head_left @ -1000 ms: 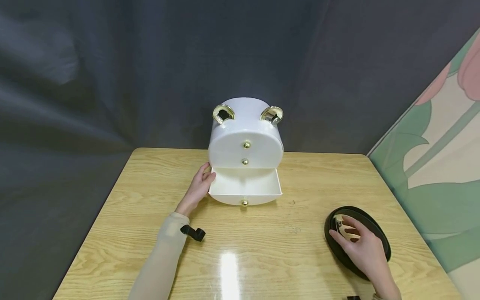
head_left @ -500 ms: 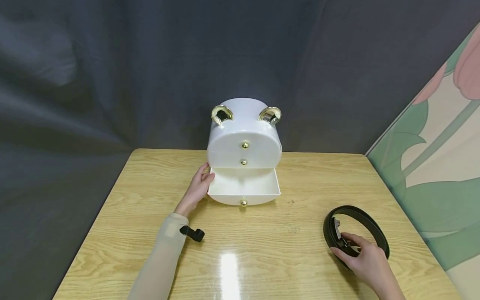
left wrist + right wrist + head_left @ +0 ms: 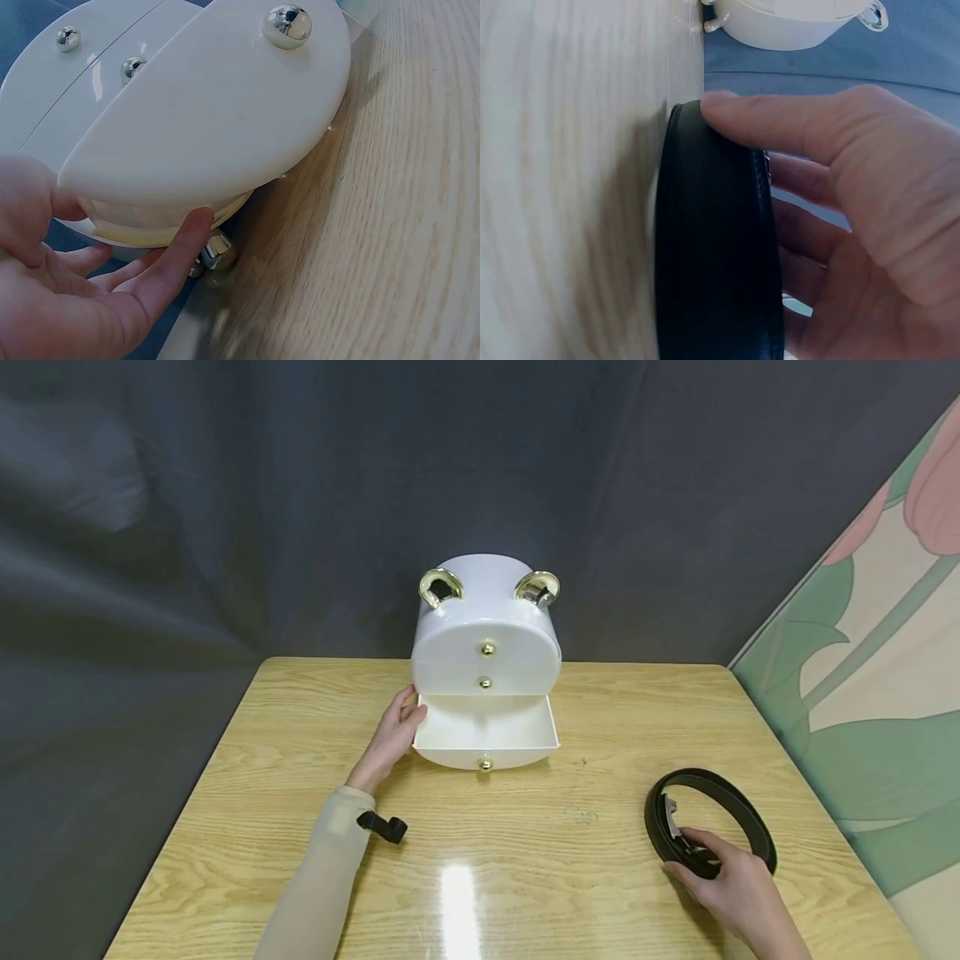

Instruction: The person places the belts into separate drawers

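Note:
A white rounded storage box (image 3: 517,664) with gold ear-like rings and round gold knobs stands at the back of the table. Its bottom drawer (image 3: 486,724) is pulled out, with nothing visible inside. At the drawer's left side, my left hand (image 3: 384,745) holds the side wall, thumb at the rim and fingers outside. A coiled black belt (image 3: 738,803) with a silver buckle (image 3: 672,817) stands on edge at the right. My right hand (image 3: 738,892) pinches its near side, thumb outside the coil and fingers inside; the right wrist view shows the black strap (image 3: 716,240) closely.
The wooden table (image 3: 540,852) reaches back to a dark curtain (image 3: 480,460). A flower-patterned panel (image 3: 885,693) slants along the right side. A black wrist mount (image 3: 384,827) sits on the left sleeve.
My right hand has come down from above the coil and taken hold of the belt's near side. The belt has opened into a visible ring. The left hand stays at the drawer.

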Tool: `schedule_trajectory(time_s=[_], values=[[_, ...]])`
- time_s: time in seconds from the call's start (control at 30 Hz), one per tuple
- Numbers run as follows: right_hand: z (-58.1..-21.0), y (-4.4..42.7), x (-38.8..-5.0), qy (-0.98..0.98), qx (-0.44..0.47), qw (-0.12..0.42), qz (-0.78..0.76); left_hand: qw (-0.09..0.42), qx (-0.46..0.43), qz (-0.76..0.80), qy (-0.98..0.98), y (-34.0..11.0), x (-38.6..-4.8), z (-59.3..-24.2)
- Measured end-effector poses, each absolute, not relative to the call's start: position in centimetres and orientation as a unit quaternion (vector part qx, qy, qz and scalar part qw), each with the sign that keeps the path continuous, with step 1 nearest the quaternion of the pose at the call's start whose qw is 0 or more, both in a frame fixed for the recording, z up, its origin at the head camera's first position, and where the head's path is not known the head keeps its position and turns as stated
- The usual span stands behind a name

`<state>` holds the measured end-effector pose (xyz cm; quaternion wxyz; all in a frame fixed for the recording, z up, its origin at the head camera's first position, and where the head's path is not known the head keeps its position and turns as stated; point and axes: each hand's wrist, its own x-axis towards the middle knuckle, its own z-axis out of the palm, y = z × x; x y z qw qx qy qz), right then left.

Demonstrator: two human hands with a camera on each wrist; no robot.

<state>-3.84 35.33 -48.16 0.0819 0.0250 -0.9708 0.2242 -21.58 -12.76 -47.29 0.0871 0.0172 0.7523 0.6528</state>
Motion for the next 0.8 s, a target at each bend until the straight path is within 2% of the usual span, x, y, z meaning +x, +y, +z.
schedule_trajectory(time_s=[0.37,0.8], values=[[-48.07,35.22,-3.92,-0.974,0.031,0.086,0.206,0.087,0.015,0.656,0.75,-12.77,-21.58,-47.21],[-48.6,35.04,-3.74,-0.965,0.044,0.126,0.224,0.09,0.016,0.65,0.754,-12.75,-21.48,-47.15]])
